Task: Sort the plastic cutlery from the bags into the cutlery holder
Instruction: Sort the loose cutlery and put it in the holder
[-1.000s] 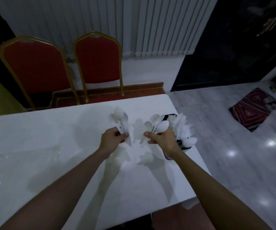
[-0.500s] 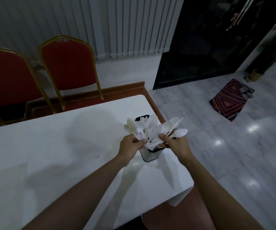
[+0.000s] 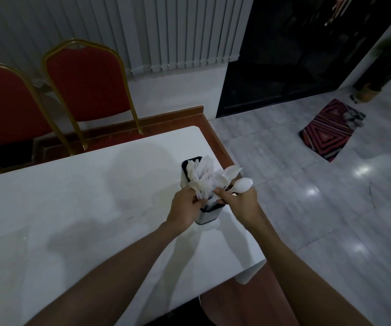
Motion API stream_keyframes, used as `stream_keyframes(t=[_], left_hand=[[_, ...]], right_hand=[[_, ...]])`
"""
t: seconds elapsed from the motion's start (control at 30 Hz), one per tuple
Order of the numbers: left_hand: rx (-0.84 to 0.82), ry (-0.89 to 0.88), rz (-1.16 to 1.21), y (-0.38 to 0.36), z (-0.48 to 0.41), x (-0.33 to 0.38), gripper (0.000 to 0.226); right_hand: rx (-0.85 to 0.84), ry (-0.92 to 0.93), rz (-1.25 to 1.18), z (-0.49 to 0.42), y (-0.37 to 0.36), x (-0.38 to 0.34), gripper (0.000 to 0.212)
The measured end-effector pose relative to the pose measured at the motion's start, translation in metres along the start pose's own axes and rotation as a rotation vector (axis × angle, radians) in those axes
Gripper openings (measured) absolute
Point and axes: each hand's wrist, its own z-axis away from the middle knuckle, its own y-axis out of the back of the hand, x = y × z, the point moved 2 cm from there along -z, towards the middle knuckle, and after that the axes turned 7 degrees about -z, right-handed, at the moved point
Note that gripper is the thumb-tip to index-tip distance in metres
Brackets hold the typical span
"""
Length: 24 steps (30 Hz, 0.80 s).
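Cutlery holder point(image 3: 208, 216) on the table point(image 3: 84, 196) near its right edge (cutlery point(image 3: 204, 175) inside), chairs point(image 3: 88, 83) behind, rug point(image 3: 331, 130) farther right.

I have wide room to pass over the table point(image 3: 77, 198) at left and centre of the frame. Centre right, the holder point(image 3: 207, 216) stands by the table's right edge. Fanned cutlery point(image 3: 207, 177) crowds its mouth, and a dark gap shows only at its near end.
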Motion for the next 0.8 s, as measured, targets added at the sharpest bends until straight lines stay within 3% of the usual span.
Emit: stream_keyframes(t=[0.23, 0.33, 0.47, 0.67, 0.8], left_hand=[[-0.03, -0.054, 0.037, 0.002, 0.001, 0.001, 0.021], [-0.062, -0.089, 0.0, 0.005, 0.003, 0.003, 0.024], [-0.081, -0.098, -0.034, 0.007, 0.003, 0.006, 0.015], [-0.099, -0.102, -0.078, 0.004, 0.005, 0.003, 0.013], [-0.079, -0.106, -0.152, 0.001, 0.006, 0.005, 0.017]], right_hand=[[-0.12, 0.043, 0.278, -0.003, -0.01, 0.003, 0.027], [-0.194, 0.011, 0.294, -0.009, -0.009, 0.001, 0.021], [-0.321, 0.149, 0.519, -0.013, -0.003, -0.008, 0.035], [-0.357, 0.203, 0.411, -0.009, 0.006, -0.001, 0.062], [-0.277, 0.265, 0.389, 0.003, 0.006, -0.003, 0.055]])
